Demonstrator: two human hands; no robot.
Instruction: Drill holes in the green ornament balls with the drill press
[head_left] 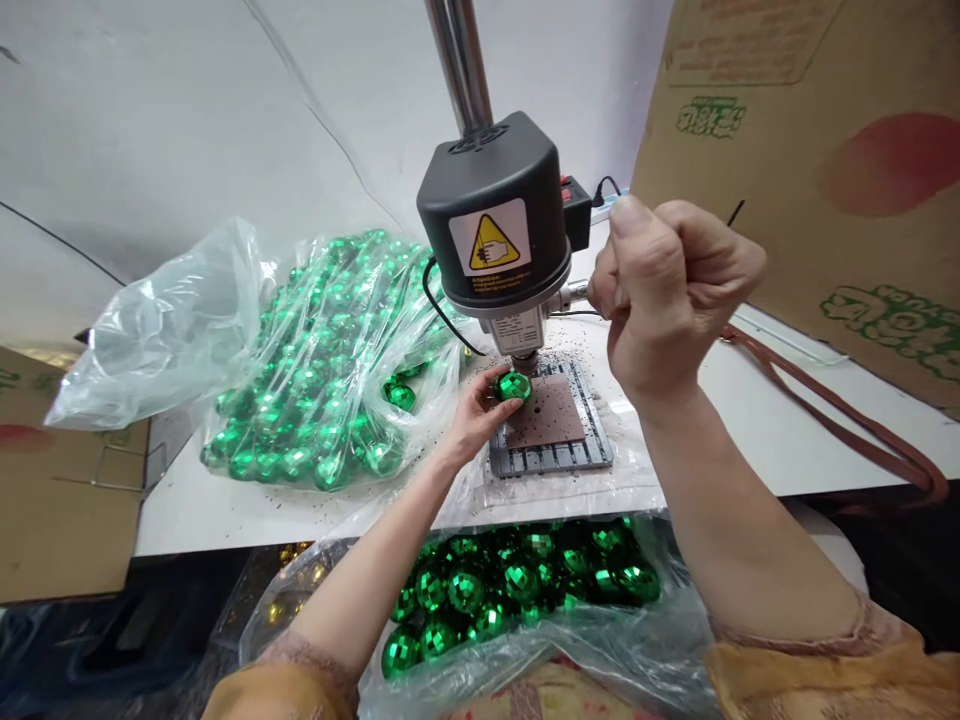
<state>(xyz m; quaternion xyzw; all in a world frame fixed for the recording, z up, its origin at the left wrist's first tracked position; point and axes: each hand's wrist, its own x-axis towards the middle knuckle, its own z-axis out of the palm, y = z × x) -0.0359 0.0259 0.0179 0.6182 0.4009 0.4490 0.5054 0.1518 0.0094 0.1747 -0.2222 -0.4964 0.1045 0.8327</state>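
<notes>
Green faceted ball (514,387), one: lay above the brown board (562,418), at its far left part, directly below the drill press (491,225). Left hand (474,418): thumb and fingers were pinched narrow on the ball from the left, presumably to keep a round thing from rolling under the chuck (524,362). Right hand (671,290): was raised at the right of the press, closed in a fist at the lever (576,291), apparently round its grip, a hold that seemed suited to working the press. Brown board: rested on the slotted metal base (600,445), probably as a backing; dark crumbs were scattered over both. Clear plastic bag (161,335): lay on the table (217,525) to the left, full of similar balls. Open bag (600,675): more balls, at the near edge, likely kept within easy reach. Hard to make out: the lever's grip, covered by the fist; any drill bit, and whether chuck and ball touched; the cardboard box (810,170), far right, cut off by the frame.
</notes>
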